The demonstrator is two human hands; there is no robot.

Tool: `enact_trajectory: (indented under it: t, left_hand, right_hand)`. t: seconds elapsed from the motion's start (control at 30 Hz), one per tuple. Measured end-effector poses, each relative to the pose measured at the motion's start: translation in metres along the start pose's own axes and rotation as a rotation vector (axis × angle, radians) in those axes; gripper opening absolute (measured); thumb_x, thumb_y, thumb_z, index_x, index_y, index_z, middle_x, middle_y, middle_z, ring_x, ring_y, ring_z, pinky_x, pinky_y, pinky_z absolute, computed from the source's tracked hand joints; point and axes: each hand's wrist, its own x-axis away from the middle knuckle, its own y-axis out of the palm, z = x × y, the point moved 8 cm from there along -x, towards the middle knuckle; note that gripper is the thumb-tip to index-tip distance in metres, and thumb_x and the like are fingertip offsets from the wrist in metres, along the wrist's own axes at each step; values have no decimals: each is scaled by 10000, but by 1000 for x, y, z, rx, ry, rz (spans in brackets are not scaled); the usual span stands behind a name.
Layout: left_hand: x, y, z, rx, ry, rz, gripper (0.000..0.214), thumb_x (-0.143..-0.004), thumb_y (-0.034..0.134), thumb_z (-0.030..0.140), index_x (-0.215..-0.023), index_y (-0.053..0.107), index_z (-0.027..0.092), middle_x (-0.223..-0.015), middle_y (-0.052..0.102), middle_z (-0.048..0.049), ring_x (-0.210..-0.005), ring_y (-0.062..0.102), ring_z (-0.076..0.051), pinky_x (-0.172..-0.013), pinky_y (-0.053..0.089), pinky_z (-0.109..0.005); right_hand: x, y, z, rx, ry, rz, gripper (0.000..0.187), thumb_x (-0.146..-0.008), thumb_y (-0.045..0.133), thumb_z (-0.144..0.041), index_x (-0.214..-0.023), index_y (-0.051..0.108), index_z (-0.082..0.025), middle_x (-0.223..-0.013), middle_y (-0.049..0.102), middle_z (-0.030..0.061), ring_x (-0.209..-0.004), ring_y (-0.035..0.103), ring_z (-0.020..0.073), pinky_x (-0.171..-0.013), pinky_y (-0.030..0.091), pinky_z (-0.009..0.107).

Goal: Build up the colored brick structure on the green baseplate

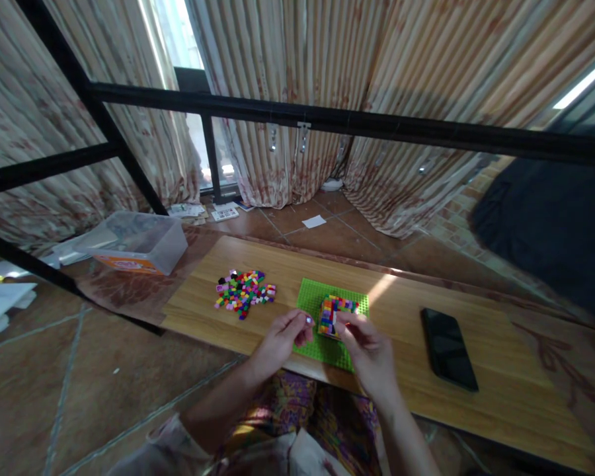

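My left hand [288,332] is closed in a pinch at the left edge of the green baseplate [310,291], with a small pale purple toy brick [308,320] between thumb and fingertips. On the plate stands a low block built of multicoloured toy bricks [329,311]. Over its right side reaches my right hand [369,344], fingers closed together at the structure. A small red piece shows by those fingers, but whether they hold it is unclear, and the hand hides part of the block. Left of the plate lies a loose pile of mixed-colour bricks [242,291].
A black phone [449,348] lies on the wooden board [396,383] to the right. Beyond the board's left end sits a clear plastic bin [161,241] with an orange label. A black metal rail [327,120] crosses in front of the striped curtains [297,53].
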Motion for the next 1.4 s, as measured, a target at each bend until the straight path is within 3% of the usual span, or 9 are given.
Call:
enact_trajectory:
  t: [0.17, 0.43, 0.6, 0.73, 0.83, 1.0, 1.1, 1.2, 1.4]
  left_hand:
    - [6, 34, 11, 109, -6, -83, 483, -851, 465, 604, -683, 549, 160, -584, 547, -4, -512, 464, -96, -521, 374, -233]
    - [8, 43, 9, 102, -65, -123, 496, -830, 482, 616, -637, 525, 162, -538, 502, 12, -482, 422, -87, -497, 337, -225]
    - [12, 45, 9, 29, -114, -238, 470, -837, 502, 553, -572, 482, 166, -496, 418, 33, -465, 345, -77, -464, 253, -226]
    - [14, 44, 0, 75, -183, -253, 419, -833, 502, 523, -617, 527, 164, -473, 382, 48, -433, 301, -73, -436, 212, -225]
    - [7, 31, -8, 47, -157, -178, 399, -834, 495, 513, -652, 554, 163, -505, 436, 35, -449, 352, -79, -446, 247, -223]
    - [-8, -22, -14, -245, -3, 119, 359, -881, 437, 471, -700, 546, 180, -548, 486, 33, -512, 427, -107, -508, 326, -230]
    - [-12, -41, -10, -474, 93, 149, 370, -912, 418, 426, -648, 516, 186, -586, 499, 26, -577, 477, -121, -578, 360, -241]
    - [-11, -47, -7, -582, 153, 144, 362, -932, 394, 401, -665, 520, 192, -619, 518, 20, -630, 509, -133, -628, 374, -246]
    - [-8, -42, -12, -656, 135, 115, 312, -936, 403, 384, -711, 522, 203, -619, 514, 23, -620, 505, -137, -603, 357, -243]
  right_hand:
    - [14, 15, -16, 38, -106, -24, 213, -754, 701, -386, -906, 729, -240, -960, 689, 50, -832, 643, 183, -755, 519, 326]
    - [24, 11, -22, 64, -206, 4, 158, -808, 653, -358, -885, 745, -255, -896, 678, 40, -814, 626, 173, -730, 513, 295]
    - [31, 8, -11, -24, -116, -1, 123, -777, 687, -349, -826, 753, -258, -877, 682, 37, -833, 621, 184, -738, 506, 297]
    - [34, -4, 3, -111, 13, 64, 161, -753, 701, -376, -822, 748, -239, -868, 686, 40, -816, 622, 186, -738, 508, 303]
    - [27, -23, 16, -49, 82, 142, 251, -758, 669, -445, -821, 742, -213, -771, 681, 37, -730, 608, 179, -682, 499, 298]
    - [0, -56, 30, 206, 78, 251, 352, -765, 618, -507, -819, 738, -180, -750, 695, 55, -714, 611, 197, -650, 471, 293]
    - [-17, -59, 32, 310, 44, 238, 344, -763, 617, -505, -798, 739, -185, -827, 719, 73, -763, 632, 216, -687, 471, 306]
    - [-28, -56, 33, 382, 42, 221, 351, -759, 615, -519, -770, 739, -191, -824, 727, 75, -745, 638, 223, -680, 468, 314]
    - [-34, -53, 40, 408, 102, 254, 382, -735, 640, -542, -774, 741, -176, -785, 735, 87, -710, 646, 234, -648, 460, 312]
